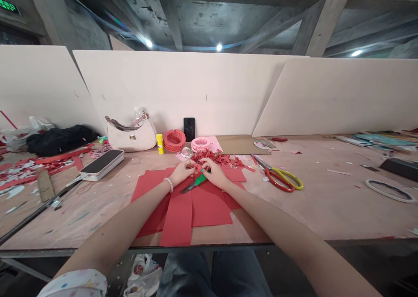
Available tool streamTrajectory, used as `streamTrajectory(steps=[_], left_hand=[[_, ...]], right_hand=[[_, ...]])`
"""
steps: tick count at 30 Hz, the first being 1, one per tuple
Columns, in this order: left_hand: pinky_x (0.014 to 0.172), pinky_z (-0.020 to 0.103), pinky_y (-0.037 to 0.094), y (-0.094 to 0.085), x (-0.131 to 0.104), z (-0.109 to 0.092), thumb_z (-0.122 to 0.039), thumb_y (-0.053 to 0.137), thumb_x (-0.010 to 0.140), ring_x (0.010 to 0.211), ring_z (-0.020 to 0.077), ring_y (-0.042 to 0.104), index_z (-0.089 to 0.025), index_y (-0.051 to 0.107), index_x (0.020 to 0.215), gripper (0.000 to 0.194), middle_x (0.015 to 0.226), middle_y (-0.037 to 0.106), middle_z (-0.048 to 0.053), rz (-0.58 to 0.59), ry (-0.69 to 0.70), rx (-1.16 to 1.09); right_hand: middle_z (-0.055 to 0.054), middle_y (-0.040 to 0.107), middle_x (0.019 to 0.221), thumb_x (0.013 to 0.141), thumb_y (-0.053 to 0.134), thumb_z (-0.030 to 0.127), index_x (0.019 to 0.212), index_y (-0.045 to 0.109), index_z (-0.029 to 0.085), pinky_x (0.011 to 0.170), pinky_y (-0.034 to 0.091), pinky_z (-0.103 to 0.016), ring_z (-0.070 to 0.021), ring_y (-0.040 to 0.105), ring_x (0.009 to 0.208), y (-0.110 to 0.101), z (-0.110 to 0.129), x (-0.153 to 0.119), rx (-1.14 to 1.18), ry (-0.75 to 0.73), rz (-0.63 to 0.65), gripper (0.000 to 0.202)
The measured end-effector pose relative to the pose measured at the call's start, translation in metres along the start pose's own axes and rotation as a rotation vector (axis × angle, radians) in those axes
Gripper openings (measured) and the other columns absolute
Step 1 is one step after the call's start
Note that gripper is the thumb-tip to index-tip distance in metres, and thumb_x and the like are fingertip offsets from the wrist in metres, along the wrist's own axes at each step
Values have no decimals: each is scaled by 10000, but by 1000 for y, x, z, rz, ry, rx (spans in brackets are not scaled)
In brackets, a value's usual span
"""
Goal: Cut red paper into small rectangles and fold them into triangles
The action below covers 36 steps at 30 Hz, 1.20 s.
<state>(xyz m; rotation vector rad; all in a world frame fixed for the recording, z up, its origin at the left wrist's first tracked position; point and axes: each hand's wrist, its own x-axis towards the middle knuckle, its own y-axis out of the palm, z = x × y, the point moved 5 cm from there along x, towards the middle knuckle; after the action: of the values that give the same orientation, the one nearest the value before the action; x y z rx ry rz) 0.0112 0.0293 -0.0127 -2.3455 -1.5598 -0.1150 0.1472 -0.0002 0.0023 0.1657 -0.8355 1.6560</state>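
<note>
My left hand [183, 171], with a beaded bracelet at the wrist, and my right hand [212, 171] meet above the red paper sheets [210, 205]. Between their fingertips is a small red paper piece [198, 168], partly hidden by the fingers; both hands pinch it. A green-handled knife [196, 182] lies on the sheets just below the hands, its blade pointing left. Just beyond the fingers is a pile of folded red paper pieces [222, 159]. Scissors with red and yellow handles [281, 178] rest on the table to the right.
Behind the hands stand a glue stick [160, 143], a red paper ring [174, 140], a pink ring [200, 144] and a phone [189, 129]. A white bag [132, 136] and white device [102, 165] are left; a tape ring [389, 190] lies right.
</note>
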Motion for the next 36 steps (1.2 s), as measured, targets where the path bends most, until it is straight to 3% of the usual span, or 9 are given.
streamTrajectory(steps=[6,17,24,36], left_hand=[[547,206,469,5,-5,-3,-201,558,727,681,142,639,-142,501,803,112,733,637,29,22,-69,-22],[643,255,497,6,-5,-7,-186,575,726,666,134,638,-128,519,808,115,738,649,27,23,-66,-67],[652,266,493,6,-4,-6,-198,593,715,660,136,636,-121,522,813,144,735,650,35,46,-52,-86],[589,230,464,5,-5,-9,-229,586,708,630,127,619,-122,520,810,161,758,637,39,39,-27,-77]], right_hand=[[-24,576,832,721,481,174,898,534,186,699,427,-285,-148,539,762,-3,-8,4,78,43,-41,185],[-32,597,837,735,516,258,876,540,184,714,448,-284,-150,565,789,-5,-8,6,235,102,12,162],[-30,606,807,724,529,239,810,568,172,733,429,-296,-155,552,783,-4,-9,7,219,104,26,116],[-24,609,831,739,487,220,856,563,186,728,438,-293,-154,565,783,-3,-8,6,272,107,50,144]])
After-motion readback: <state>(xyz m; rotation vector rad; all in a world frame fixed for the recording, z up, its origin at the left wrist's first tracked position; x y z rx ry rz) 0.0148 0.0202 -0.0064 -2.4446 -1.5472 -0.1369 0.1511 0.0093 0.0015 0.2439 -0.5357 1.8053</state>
